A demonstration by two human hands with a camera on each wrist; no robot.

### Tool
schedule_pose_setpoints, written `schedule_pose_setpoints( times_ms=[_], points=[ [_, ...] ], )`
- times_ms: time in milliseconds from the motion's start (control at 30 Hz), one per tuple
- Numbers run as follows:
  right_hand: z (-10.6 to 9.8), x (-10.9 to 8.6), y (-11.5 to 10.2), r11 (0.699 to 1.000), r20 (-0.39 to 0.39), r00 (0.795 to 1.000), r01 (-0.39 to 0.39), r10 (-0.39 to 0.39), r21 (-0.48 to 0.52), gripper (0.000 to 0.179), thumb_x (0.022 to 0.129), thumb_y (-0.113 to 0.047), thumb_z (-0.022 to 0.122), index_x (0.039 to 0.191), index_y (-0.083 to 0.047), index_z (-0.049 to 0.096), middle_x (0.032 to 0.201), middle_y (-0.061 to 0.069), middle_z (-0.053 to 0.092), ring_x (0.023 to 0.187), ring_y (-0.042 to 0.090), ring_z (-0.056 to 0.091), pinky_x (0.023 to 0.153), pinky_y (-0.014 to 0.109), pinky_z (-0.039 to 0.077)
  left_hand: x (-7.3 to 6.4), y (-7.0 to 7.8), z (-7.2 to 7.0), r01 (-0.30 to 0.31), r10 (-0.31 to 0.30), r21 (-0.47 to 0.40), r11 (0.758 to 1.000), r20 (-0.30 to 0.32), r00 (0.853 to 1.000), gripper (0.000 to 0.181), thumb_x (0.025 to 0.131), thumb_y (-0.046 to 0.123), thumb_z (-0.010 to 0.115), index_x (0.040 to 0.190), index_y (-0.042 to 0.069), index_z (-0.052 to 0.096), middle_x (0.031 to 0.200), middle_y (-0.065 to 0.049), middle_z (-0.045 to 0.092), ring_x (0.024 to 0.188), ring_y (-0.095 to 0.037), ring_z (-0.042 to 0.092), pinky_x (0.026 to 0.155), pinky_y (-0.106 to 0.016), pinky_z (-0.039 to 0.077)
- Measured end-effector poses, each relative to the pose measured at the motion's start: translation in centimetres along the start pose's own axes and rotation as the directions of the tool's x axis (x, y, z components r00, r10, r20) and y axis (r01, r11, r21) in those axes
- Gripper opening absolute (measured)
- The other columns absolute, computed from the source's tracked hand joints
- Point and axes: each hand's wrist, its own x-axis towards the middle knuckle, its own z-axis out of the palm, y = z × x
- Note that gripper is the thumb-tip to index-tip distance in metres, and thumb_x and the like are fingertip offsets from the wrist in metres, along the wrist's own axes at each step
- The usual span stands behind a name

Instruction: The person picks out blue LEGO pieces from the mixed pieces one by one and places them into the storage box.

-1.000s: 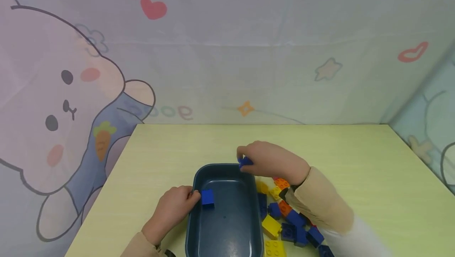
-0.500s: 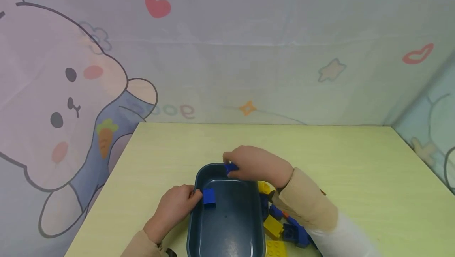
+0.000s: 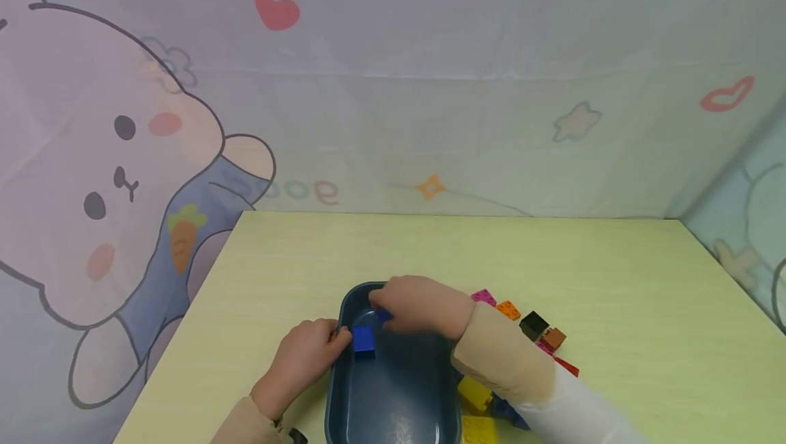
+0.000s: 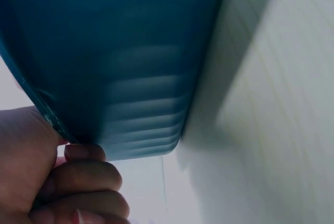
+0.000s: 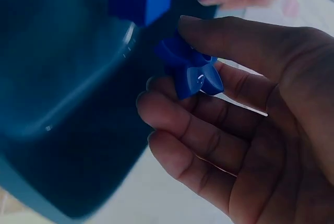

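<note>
A deep dark-blue plastic bin [image 3: 393, 389] stands on the table. My left hand [image 3: 302, 357] grips its left rim; in the left wrist view the curled fingers [image 4: 86, 176] lie against the outer wall. Inside the bin, by that hand's thumb, sits a blue brick [image 3: 363, 339]. My right hand [image 3: 425, 305] is over the far part of the bin, pinching a small blue flower-shaped toy block [image 5: 190, 70] between thumb and fingers. In the right wrist view this block is apart from the blue brick.
Right of the bin lie yellow bricks [image 3: 477, 430], a black brick [image 3: 534, 324], a brown brick [image 3: 552, 339], an orange brick [image 3: 508, 309] and a pink one [image 3: 484, 297]. The right forearm hides part of the pile. A printed cloth [image 3: 393, 89] hangs behind the table.
My right hand has moved left and downward from the bin's far right corner into the bin, carrying the blue flower-shaped block. My left hand keeps its hold on the rim.
</note>
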Motion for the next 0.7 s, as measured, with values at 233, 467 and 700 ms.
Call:
schedule_pose_setpoints(
  times_ms=[233, 467, 700],
  points=[
    [1.0, 0.6, -0.3, 1.000, 0.029, 1.000, 0.007, -0.007, -0.019, 0.014, 0.089, -0.018, 0.075, 0.096, -0.009, 0.067, 0.075, -0.003, 0.058, 0.066, 0.013, 0.050, 0.072, 0.027, 0.050, -0.1, -0.1, 0.1, -0.007, 0.007, 0.008, 1.000, -0.013, 1.000, 0.040, 0.097, 0.022, 0.053, 0.059, 0.016, 0.042, 0.051, 0.007, 0.038, 0.043, -0.011, 0.037, 0.045, -0.026, 0.026],
    [1.3, 1.0, -0.3, 0.997, 0.095, 0.993, -0.072, 0.073, -0.021, 0.014, 0.089, -0.016, 0.075, 0.100, -0.011, 0.069, 0.078, -0.004, 0.059, 0.068, 0.012, 0.052, 0.073, 0.027, 0.051, 0.0, -0.1, 0.1, -0.008, 0.008, 0.021, 1.000, -0.012, 1.000, 0.041, 0.097, 0.023, 0.053, 0.058, 0.016, 0.042, 0.050, 0.007, 0.038, 0.042, -0.012, 0.038, 0.045, -0.027, 0.027],
    [1.6, 1.5, -0.4, 0.995, 0.152, 0.983, -0.100, 0.101, -0.017, 0.009, 0.089, -0.015, 0.075, 0.093, -0.013, 0.067, 0.075, -0.005, 0.055, 0.068, 0.013, 0.051, 0.068, 0.026, 0.047, 0.1, -0.1, 0.1, -0.017, 0.018, 0.024, 1.000, -0.023, 1.000, 0.040, 0.097, 0.022, 0.053, 0.058, 0.016, 0.042, 0.050, 0.007, 0.038, 0.043, -0.012, 0.038, 0.045, -0.027, 0.027]
  ],
)
